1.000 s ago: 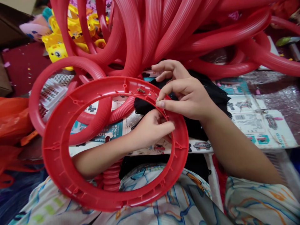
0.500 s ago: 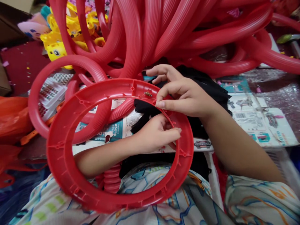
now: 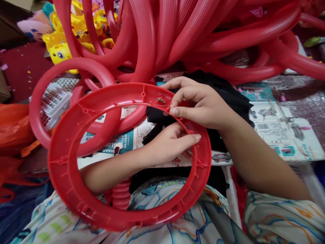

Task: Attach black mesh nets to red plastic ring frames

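Cluttered tabletop (image 3: 279, 135) covered with printed toy packaging; a heap of red rings (image 3: 177, 37) fills the back, yellow toys (image 3: 61, 51) at far left. I see one red ring (image 3: 76, 189) held tilted over the lap, hollow ribbed side up. My left hand (image 3: 167, 144) reaches through the opening and grips the inner rim at right. My right hand (image 3: 203, 103) pinches the upper rim, thumb and forefinger closed just beside a small metal part (image 3: 160, 100) seated there. Black fabric (image 3: 228, 95) lies beneath.

Bright, even light; soft shadows; edges stretched, slightly blurred
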Motion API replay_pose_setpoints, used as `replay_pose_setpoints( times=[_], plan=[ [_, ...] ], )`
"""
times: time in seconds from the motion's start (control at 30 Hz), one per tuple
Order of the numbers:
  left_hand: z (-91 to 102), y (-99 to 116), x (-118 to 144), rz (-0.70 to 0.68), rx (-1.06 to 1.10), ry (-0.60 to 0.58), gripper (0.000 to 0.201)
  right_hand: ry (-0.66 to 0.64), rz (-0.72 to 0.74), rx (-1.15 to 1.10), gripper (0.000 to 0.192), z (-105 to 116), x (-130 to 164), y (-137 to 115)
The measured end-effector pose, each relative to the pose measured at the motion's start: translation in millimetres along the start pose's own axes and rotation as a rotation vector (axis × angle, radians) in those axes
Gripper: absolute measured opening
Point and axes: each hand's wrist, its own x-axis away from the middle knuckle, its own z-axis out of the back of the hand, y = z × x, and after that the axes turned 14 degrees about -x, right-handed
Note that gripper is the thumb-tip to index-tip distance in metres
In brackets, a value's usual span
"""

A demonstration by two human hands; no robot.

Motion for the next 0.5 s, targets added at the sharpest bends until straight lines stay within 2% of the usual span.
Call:
replay_pose_setpoints(
  times=[0.17,0.33,0.4,0.5],
  plan=[
    [4.1,3,-2,-0.046,0.017,0.113,0.024,0.062,0.03,-0.021,0.017,-3,1,5],
    [5.4,1,-7,-0.264,0.009,0.321,0.016,0.119,0.052,-0.09,0.017,-3,0,6],
    [4.1,-1,-10,-0.309,-0.009,0.34,0.013,0.134,0.048,-0.108,0.017,-5,0,6],
    [4.0,-1,-15,-0.29,-0.069,0.318,0.009,0.139,0.026,-0.073,0.016,-6,-1,6]
  ],
)
